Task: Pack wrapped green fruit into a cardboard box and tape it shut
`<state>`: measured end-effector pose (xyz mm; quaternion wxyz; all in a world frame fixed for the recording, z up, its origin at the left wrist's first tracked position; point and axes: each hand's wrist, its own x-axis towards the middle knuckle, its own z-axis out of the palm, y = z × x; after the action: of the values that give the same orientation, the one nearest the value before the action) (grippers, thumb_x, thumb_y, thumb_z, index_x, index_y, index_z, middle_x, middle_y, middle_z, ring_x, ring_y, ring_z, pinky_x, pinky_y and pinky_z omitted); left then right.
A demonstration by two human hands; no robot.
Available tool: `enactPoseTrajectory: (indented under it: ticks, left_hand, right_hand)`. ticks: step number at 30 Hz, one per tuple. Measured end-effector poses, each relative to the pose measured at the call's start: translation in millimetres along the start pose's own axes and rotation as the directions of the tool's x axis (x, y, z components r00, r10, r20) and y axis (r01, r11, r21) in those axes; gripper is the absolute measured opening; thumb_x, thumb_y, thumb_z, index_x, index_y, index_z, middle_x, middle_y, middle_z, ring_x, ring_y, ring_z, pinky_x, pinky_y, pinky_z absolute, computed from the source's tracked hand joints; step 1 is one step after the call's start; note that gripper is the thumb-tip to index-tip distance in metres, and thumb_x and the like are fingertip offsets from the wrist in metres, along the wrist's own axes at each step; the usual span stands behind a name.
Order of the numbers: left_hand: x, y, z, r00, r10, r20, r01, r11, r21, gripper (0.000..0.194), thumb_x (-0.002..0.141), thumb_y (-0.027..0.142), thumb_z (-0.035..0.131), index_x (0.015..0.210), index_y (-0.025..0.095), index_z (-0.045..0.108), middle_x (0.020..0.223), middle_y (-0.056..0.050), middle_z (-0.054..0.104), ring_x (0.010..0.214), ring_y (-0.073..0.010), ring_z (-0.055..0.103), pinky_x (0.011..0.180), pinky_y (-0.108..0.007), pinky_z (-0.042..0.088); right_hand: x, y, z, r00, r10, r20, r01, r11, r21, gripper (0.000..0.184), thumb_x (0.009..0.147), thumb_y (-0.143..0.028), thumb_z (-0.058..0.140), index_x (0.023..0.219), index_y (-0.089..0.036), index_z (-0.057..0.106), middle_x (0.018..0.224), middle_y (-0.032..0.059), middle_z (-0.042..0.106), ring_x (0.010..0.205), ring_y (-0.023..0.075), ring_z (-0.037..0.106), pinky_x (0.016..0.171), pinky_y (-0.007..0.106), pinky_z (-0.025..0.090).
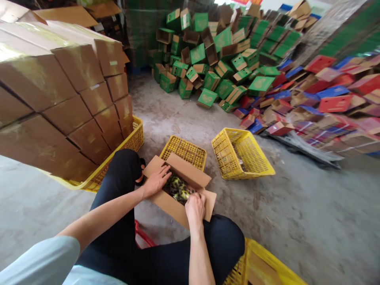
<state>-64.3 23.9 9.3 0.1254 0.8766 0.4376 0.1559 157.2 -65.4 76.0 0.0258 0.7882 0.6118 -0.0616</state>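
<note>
An open cardboard box [170,206] lies between my knees with its flaps folded outward. Inside it is a shiny, dark and yellow-green mottled bundle [178,188], perhaps in clear plastic; its kind cannot be made out. My left hand [156,182] rests on the box's left end, fingers stretched out flat toward the opening. At the right end, my right hand [196,204] reaches over the edge with its fingers curled down against the bundle. Whatever those fingers pinch is hidden.
Stacked cartons [80,79] fill a yellow crate [138,132] at left. An upturned yellow crate [185,148] sits beyond the box, a tilted yellow crate [246,154] to its right. Green boxes [208,97] and red-blue boxes [335,103] lie heaped behind. Another yellow crate [276,261] stands lower right.
</note>
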Motion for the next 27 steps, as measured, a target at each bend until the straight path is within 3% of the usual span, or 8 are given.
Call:
enactPoseTrajectory:
  ticks: [5,7,9,11,15,21,24,27]
  left_hand:
    - [14,0,9.3,0.987,0.004,0.160,0.004,0.999,-0.046,0.064,0.090,0.033,0.070,0.150,0.021,0.050,0.160,-0.016,0.045,0.150,-0.0319,0.041,0.118,-0.043,0.041]
    - [19,2,10.5,0.981,-0.050,0.186,0.060,0.997,-0.046,0.076,0.084,0.032,0.077,0.153,0.022,0.047,0.155,-0.017,0.049,0.144,-0.0339,0.046,0.114,-0.043,0.043]
    - [22,4,9.3,0.977,-0.069,0.200,0.081,0.995,-0.051,0.062,0.084,0.028,0.075,0.143,0.023,0.056,0.142,-0.015,0.058,0.132,-0.0322,0.055,0.108,-0.041,0.047]
    - [24,6,6.2,0.980,-0.068,0.190,0.079,0.995,-0.055,0.033,0.089,0.023,0.068,0.122,0.022,0.065,0.126,-0.013,0.063,0.118,-0.0294,0.060,0.100,-0.039,0.050]
    - [22,8,-0.9,0.990,-0.033,0.136,0.048,0.993,-0.108,0.003,0.095,0.020,0.059,0.096,0.020,0.063,0.107,-0.009,0.062,0.102,-0.0246,0.059,0.092,-0.036,0.050]
    - [17,11,-10.0,0.988,-0.151,-0.029,0.130,0.920,-0.369,0.013,0.102,0.028,0.048,0.096,0.021,0.057,0.101,-0.007,0.065,0.098,-0.0224,0.061,0.091,-0.035,0.051]
    - [17,14,-14.5,0.970,-0.244,-0.005,0.212,0.855,-0.474,0.022,0.105,0.038,0.042,0.104,0.021,0.056,0.096,-0.005,0.068,0.088,-0.0203,0.066,0.085,-0.033,0.053]
    - [16,18,-11.3,0.973,-0.209,0.094,0.229,0.872,-0.432,0.027,0.106,0.041,0.040,0.110,0.022,0.059,0.100,-0.004,0.072,0.091,-0.0201,0.070,0.086,-0.031,0.054]
  right_hand:
    - [12,-11,7,0.994,-0.111,0.024,0.108,0.989,0.103,0.036,0.100,-0.013,0.043,0.124,-0.014,0.070,0.122,0.0164,0.070,0.126,0.0282,0.058,0.108,0.038,0.042]
    - [26,-22,13,0.974,-0.204,0.098,0.182,0.965,0.190,0.048,0.099,-0.022,0.053,0.147,-0.019,0.054,0.147,0.0158,0.056,0.137,0.0279,0.051,0.110,0.039,0.041]
    - [37,-33,19,0.949,-0.230,0.214,0.179,0.956,0.231,0.064,0.094,-0.027,0.063,0.155,-0.029,0.042,0.161,0.0129,0.040,0.145,0.0310,0.043,0.108,0.044,0.044]
    - [44,-39,23,0.944,-0.206,0.257,0.145,0.961,0.237,0.061,0.092,-0.024,0.066,0.149,-0.032,0.047,0.159,0.0110,0.042,0.141,0.0303,0.049,0.103,0.042,0.047]
    - [46,-30,20,0.987,-0.112,0.115,0.088,0.977,0.192,0.032,0.094,-0.016,0.062,0.125,-0.023,0.064,0.126,0.0092,0.065,0.111,0.0215,0.069,0.091,0.027,0.050]
    - [30,2,6,0.990,0.080,0.116,-0.083,0.996,0.027,0.023,0.100,-0.017,0.051,0.103,-0.013,0.074,0.105,0.0162,0.076,0.102,0.0237,0.073,0.081,0.026,0.049]
    - [20,6,3,0.978,0.152,0.145,-0.158,0.987,0.032,0.027,0.099,-0.019,0.050,0.097,-0.014,0.076,0.097,0.0170,0.078,0.091,0.0249,0.075,0.076,0.028,0.049]
    - [15,5,3,0.984,0.157,0.085,-0.165,0.982,0.094,0.030,0.100,-0.023,0.047,0.097,-0.015,0.076,0.096,0.0153,0.078,0.088,0.0247,0.074,0.078,0.030,0.049]
